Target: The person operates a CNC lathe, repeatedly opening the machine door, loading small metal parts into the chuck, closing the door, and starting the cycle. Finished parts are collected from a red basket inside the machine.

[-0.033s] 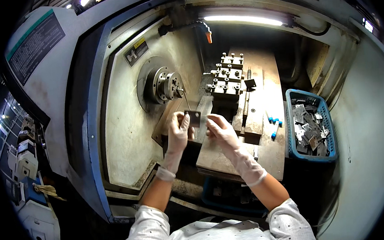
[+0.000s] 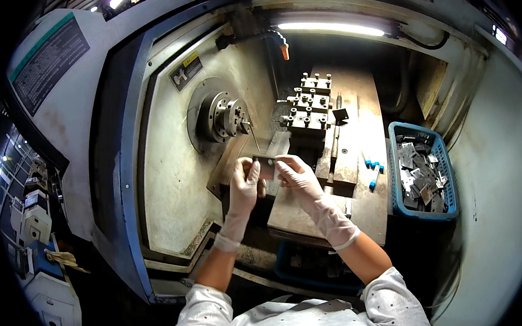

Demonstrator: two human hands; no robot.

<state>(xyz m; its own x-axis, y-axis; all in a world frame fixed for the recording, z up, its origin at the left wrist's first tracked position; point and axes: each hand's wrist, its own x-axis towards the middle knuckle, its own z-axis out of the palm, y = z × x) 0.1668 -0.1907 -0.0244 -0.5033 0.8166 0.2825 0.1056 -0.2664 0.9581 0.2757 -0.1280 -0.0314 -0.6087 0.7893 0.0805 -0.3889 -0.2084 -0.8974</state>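
Both my hands wear thin whitish gloves and meet in front of the lathe chuck [image 2: 232, 118]. My left hand [image 2: 244, 185] pinches a small dark square metal plate [image 2: 265, 168] by its left side, thumb on the face towards me. The fingers of my right hand [image 2: 301, 179] are closed on the plate's right edge. A light hole or spot shows near its top corner. Just beyond the plate, a thin metal rod [image 2: 254, 137] slants down from the chuck's face. The fingertips behind the plate are hidden.
Tool holders with several bolts [image 2: 309, 103] stand on the machine bed [image 2: 360, 127]. Another dark plate [image 2: 340, 115] and blue-tipped pieces [image 2: 374, 177] lie there. At right, a blue basket [image 2: 451, 181] holds many metal plates. An orange-tipped coolant nozzle [image 2: 284, 51] hangs above.
The plate has tilted and moved slightly down and right. My right hand has shifted a little left, and its fingers now meet the plate's edge.
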